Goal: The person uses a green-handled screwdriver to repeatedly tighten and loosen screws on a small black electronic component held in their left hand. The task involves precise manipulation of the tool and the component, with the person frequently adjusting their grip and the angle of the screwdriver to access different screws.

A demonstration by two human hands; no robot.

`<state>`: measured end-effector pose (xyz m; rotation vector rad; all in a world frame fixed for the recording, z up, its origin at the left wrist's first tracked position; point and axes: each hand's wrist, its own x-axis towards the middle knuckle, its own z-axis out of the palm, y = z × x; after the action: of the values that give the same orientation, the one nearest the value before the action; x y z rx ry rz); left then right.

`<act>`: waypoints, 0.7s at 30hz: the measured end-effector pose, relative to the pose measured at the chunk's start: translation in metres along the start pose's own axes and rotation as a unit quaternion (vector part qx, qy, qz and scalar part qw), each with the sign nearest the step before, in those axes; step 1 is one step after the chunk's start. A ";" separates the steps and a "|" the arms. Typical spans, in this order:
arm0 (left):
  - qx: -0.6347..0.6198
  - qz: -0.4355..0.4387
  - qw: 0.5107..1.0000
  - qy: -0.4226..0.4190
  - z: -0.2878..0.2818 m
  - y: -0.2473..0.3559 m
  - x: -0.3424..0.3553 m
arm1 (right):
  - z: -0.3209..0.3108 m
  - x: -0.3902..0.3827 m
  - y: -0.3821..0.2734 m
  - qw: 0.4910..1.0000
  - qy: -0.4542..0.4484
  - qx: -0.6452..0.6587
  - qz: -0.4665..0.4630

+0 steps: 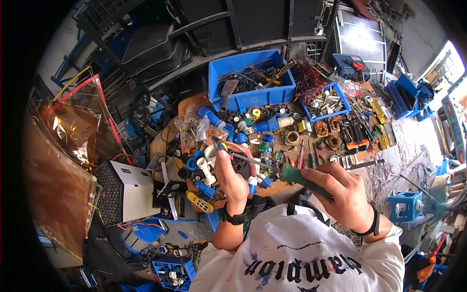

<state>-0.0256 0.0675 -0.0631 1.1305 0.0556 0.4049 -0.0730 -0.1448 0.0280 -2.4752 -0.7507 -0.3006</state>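
My right hand is wrapped round the green handle of a screwdriver. The metal shaft reaches left toward my left hand, which is raised over the near edge of the workbench with its thumb upright. Between that thumb and the fingers sits a small dark piece with bits of yellow and blue; its kind is not clear, and the palm side is partly hidden. Beneath my left hand lie a white pipe fitting and blue industrial plugs. A yellow socket strip is at the bench's near left edge.
A blue crate of tools and cables stands at the back, beside a smaller blue tray of metal parts. Pliers and screwdrivers cover the right side. A white box-shaped appliance stands left; a blue stool stands right.
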 end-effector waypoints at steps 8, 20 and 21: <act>-0.013 -0.004 1.000 0.005 -0.001 -0.001 -0.001 | 0.002 -0.002 0.002 1.000 0.010 0.015 0.018; -0.027 -0.030 0.999 -0.006 -0.002 -0.005 0.002 | 0.010 -0.007 0.012 0.987 0.051 0.133 0.073; -0.022 -0.031 0.999 -0.008 -0.001 -0.005 0.003 | 0.011 -0.009 0.015 0.986 0.049 0.135 0.085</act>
<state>-0.0221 0.0676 -0.0671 1.0867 0.0670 0.3401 -0.0711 -0.1535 0.0098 -2.2322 -0.4994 -0.2386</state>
